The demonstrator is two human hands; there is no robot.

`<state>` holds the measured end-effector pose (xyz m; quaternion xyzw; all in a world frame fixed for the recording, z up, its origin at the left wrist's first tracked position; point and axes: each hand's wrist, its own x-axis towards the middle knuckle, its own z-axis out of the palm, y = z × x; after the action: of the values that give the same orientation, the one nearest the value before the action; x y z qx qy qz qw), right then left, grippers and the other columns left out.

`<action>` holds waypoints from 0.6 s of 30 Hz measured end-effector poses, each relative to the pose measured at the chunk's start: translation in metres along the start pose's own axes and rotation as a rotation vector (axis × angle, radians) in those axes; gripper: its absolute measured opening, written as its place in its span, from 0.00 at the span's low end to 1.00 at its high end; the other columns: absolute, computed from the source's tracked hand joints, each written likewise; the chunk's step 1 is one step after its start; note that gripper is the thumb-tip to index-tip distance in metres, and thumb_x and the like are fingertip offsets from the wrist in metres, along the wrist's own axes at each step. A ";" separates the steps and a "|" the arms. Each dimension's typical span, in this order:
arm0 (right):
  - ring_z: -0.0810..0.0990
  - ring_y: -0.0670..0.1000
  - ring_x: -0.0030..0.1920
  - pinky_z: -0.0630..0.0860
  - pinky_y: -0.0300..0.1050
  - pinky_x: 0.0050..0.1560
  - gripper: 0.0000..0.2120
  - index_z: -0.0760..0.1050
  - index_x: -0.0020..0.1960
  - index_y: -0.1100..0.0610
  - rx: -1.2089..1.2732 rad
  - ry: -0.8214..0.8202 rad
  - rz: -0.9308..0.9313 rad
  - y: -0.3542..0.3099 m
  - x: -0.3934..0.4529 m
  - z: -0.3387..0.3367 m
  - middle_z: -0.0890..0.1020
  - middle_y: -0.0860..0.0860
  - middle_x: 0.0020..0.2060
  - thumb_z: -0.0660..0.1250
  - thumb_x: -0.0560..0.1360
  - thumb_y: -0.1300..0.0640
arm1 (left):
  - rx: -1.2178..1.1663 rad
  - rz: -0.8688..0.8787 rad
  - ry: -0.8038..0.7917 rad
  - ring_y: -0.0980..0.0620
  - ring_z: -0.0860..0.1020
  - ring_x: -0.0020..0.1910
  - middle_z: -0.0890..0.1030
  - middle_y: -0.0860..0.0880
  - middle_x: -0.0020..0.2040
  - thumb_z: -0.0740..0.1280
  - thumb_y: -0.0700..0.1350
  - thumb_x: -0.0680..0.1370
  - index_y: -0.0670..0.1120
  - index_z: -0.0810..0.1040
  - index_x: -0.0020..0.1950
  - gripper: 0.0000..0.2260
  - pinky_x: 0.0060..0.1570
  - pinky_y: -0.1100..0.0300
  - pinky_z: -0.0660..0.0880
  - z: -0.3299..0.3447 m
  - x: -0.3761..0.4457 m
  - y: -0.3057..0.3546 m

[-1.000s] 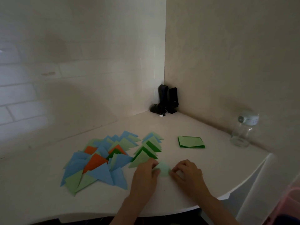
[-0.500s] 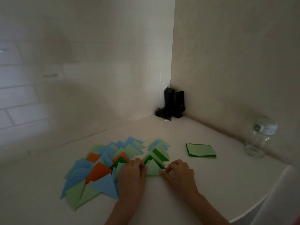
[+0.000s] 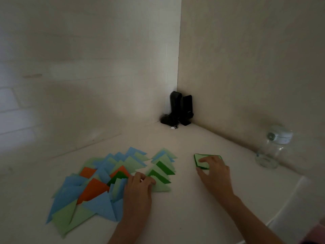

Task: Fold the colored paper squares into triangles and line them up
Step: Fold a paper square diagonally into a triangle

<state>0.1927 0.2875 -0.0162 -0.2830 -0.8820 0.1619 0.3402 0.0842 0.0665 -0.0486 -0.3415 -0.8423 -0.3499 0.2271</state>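
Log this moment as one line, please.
stage: fetching next sheet | left hand: rests on light green folded paper triangle | right hand: fingers on stack of green paper squares | grip: unclear

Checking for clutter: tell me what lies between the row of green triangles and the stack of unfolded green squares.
Nothing: in the head view, bare white tabletop separates the green triangle row from the green square stack, which the right hand touches.

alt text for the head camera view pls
A person's right hand reaches onto a small stack of green paper squares while the left hand rests on folded triangles lined up on a white table.
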 end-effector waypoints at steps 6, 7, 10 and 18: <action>0.72 0.46 0.61 0.64 0.46 0.60 0.20 0.75 0.62 0.46 -0.151 -0.243 0.125 0.022 0.017 -0.002 0.73 0.44 0.62 0.65 0.73 0.40 | 0.017 -0.001 -0.007 0.49 0.72 0.38 0.75 0.52 0.39 0.67 0.37 0.71 0.49 0.81 0.39 0.08 0.34 0.53 0.73 -0.003 -0.003 0.002; 0.72 0.47 0.61 0.63 0.46 0.59 0.20 0.75 0.61 0.45 -0.171 -0.251 0.127 0.022 0.018 0.000 0.73 0.44 0.62 0.65 0.72 0.39 | 0.025 -0.003 -0.010 0.50 0.72 0.38 0.76 0.52 0.39 0.66 0.38 0.71 0.50 0.81 0.39 0.07 0.34 0.53 0.73 -0.004 -0.003 0.003; 0.72 0.47 0.59 0.62 0.47 0.58 0.16 0.77 0.57 0.41 -0.243 -0.232 0.130 0.020 0.019 0.003 0.74 0.41 0.60 0.62 0.73 0.37 | 0.042 -0.019 -0.040 0.50 0.72 0.39 0.77 0.51 0.39 0.71 0.35 0.70 0.49 0.81 0.39 0.09 0.35 0.52 0.73 -0.008 -0.003 0.008; 0.77 0.48 0.50 0.57 0.45 0.52 0.08 0.82 0.46 0.47 -0.247 -0.067 0.066 0.015 0.015 0.007 0.80 0.42 0.50 0.64 0.75 0.51 | 0.039 0.005 -0.078 0.51 0.72 0.39 0.76 0.52 0.39 0.74 0.35 0.67 0.49 0.80 0.40 0.10 0.35 0.55 0.73 -0.015 -0.004 0.022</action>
<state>0.1847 0.3075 -0.0202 -0.3460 -0.8963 0.0728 0.2678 0.1053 0.0653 -0.0324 -0.3525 -0.8563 -0.3190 0.2018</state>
